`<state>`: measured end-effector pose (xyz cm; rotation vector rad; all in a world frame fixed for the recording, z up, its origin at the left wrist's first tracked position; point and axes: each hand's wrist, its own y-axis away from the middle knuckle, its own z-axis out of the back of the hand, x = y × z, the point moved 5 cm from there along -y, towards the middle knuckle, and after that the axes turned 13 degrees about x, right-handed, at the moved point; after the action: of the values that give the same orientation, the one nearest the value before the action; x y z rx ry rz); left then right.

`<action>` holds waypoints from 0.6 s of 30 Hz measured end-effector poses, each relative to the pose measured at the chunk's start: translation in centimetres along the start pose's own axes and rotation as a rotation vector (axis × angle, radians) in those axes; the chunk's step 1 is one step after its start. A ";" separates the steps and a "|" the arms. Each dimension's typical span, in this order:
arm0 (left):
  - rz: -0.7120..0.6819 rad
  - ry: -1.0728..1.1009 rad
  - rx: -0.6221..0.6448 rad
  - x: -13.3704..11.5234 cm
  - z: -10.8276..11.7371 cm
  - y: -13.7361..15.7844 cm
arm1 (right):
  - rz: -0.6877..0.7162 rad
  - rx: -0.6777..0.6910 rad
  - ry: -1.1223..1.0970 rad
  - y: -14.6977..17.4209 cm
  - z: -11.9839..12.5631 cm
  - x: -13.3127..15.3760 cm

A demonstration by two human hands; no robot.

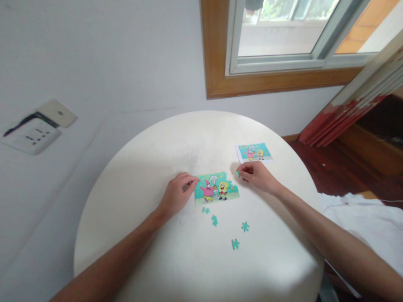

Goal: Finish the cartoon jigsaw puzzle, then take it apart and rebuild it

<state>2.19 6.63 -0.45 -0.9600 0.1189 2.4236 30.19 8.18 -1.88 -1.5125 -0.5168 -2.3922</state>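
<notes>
We see the jigsaw (214, 193) mostly joined near the middle of the desk (132, 180), its upper right corner unfilled. Our right hand (258, 176) pinches a teal piece (238, 173) just beside that gap; our left hand (179, 191) has its fingertips at the upper left corner, though we cannot tell whether they grip or merely rest. More loose pieces (235, 244) lie nearer us. The white, rounded desk stands by a pale wall (141, 54), with a window (280, 37) and curtain (343, 109) beyond.
</notes>
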 end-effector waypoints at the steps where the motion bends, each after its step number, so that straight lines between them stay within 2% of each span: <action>1: -0.020 -0.011 0.015 -0.2 -0.1 0.0 | -0.003 0.012 0.008 0.0 -0.1 0.0; 6: -0.171 -0.091 0.109 -1.3 -1.0 0.2 | 0.032 0.118 0.096 -0.4 -0.6 0.4; 8: -0.188 -0.105 0.109 -1.4 -1.0 0.2 | 0.046 0.161 0.125 -0.7 -0.8 0.7; 12: -0.107 -0.126 -0.013 -0.7 -0.1 0.2 | 0.042 0.186 0.128 -1.0 -1.1 0.8; 15: -0.042 -0.125 -0.087 -0.1 0.4 0.1 | 0.032 0.140 0.116 -1.2 -0.9 0.5; 18: -0.009 -0.123 -0.102 0.4 0.4 0.1 | 0.028 0.074 0.134 -1.6 -0.5 0.1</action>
<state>1.70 6.81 -0.41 -0.8499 -0.0534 2.4939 29.05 9.41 -2.24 -1.3099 -0.5434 -2.4047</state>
